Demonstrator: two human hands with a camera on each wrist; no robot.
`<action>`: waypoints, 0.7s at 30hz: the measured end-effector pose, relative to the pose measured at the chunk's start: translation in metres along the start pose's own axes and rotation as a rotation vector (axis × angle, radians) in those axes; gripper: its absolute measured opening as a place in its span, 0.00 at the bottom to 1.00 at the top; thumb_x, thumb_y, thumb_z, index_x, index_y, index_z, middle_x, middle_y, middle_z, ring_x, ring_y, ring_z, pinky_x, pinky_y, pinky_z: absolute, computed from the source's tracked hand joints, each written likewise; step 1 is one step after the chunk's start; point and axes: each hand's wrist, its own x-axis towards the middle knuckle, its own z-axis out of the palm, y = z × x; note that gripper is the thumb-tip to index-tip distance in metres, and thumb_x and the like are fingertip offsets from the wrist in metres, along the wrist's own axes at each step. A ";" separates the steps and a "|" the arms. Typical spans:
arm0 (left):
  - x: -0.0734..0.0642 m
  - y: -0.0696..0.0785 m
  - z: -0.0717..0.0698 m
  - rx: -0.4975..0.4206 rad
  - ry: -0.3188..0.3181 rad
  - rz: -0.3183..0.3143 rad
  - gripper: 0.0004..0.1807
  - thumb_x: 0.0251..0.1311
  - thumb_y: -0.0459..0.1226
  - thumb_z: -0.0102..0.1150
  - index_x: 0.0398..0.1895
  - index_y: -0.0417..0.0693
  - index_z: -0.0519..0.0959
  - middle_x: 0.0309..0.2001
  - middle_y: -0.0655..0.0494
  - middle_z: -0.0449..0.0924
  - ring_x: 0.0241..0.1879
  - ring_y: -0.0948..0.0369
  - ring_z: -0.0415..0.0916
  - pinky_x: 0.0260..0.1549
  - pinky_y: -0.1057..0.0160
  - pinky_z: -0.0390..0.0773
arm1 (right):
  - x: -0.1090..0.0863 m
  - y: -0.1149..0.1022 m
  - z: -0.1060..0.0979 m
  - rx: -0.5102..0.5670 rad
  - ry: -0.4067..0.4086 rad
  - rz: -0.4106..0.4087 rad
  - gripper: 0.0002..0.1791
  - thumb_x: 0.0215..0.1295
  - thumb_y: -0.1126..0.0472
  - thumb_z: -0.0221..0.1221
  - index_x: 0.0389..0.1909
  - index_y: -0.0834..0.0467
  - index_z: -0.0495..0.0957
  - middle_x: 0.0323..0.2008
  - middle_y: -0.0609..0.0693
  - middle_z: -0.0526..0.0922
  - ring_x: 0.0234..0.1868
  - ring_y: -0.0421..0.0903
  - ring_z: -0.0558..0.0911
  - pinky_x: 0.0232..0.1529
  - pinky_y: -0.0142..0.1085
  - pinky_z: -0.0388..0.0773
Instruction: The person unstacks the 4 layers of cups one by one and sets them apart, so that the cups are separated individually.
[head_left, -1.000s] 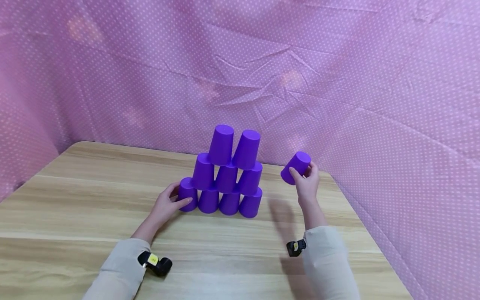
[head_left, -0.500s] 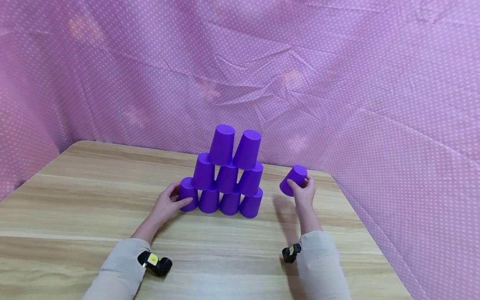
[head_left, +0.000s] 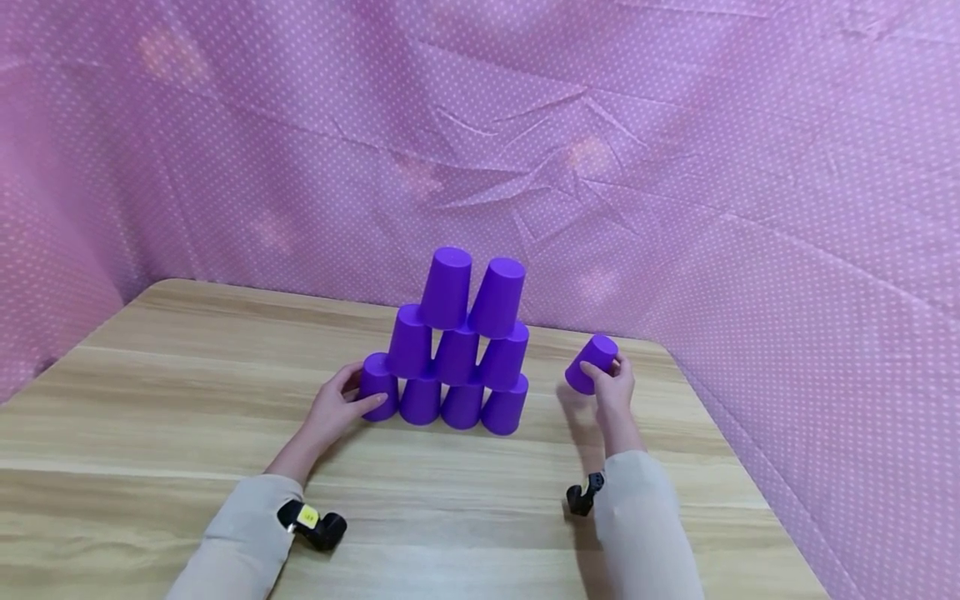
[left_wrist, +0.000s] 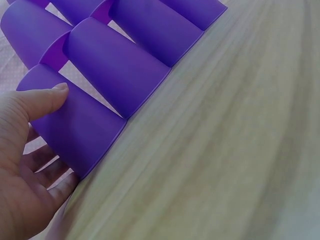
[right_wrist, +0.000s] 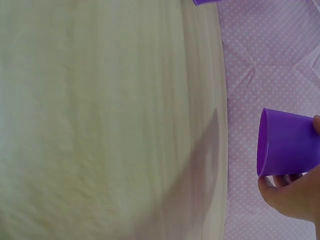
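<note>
Upside-down purple cups form a stack on the table, with several in the bottom row, three in the middle row and two on top. My left hand (head_left: 333, 408) holds the leftmost bottom cup (left_wrist: 82, 125), thumb across its front and fingers around its outer side. That cup stands rim-down on the wood. To the right of the stack, my right hand (head_left: 617, 392) grips a single purple cup (head_left: 592, 365) above the table, tilted with its mouth down and to the left. In the right wrist view this cup (right_wrist: 290, 142) shows its rim, with fingers beneath it.
The light wooden table (head_left: 187, 367) reaches back to a pink dotted cloth (head_left: 480, 125) that hangs behind and at both sides. The stack's right bottom cup (head_left: 505, 406) stands apart from the right hand. A black wrist camera (head_left: 315, 525) sits on the left sleeve.
My right hand has lowered its cup toward the table, mostly in the first half second, and then shifted slightly right. My left hand and the stacked cups stay in place.
</note>
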 end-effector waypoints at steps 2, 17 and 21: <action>0.000 0.001 0.000 0.003 -0.001 -0.003 0.33 0.48 0.36 0.61 0.57 0.36 0.60 0.51 0.36 0.64 0.53 0.47 0.60 0.53 0.53 0.61 | 0.002 0.000 -0.001 -0.006 -0.006 0.001 0.35 0.45 0.74 0.58 0.57 0.65 0.57 0.52 0.64 0.65 0.53 0.55 0.65 0.55 0.42 0.62; -0.001 0.001 0.001 -0.028 0.003 0.006 0.33 0.48 0.33 0.61 0.57 0.33 0.60 0.51 0.34 0.64 0.53 0.46 0.59 0.54 0.52 0.60 | 0.026 0.010 -0.017 -0.082 0.012 0.091 0.37 0.47 0.75 0.55 0.61 0.64 0.51 0.57 0.64 0.60 0.57 0.56 0.61 0.58 0.43 0.55; -0.001 0.003 0.000 0.006 0.006 -0.008 0.33 0.48 0.35 0.61 0.57 0.34 0.60 0.51 0.35 0.64 0.53 0.46 0.60 0.53 0.53 0.61 | 0.028 0.011 -0.018 -0.086 0.008 0.105 0.37 0.48 0.76 0.55 0.60 0.64 0.52 0.57 0.64 0.60 0.57 0.57 0.60 0.58 0.46 0.54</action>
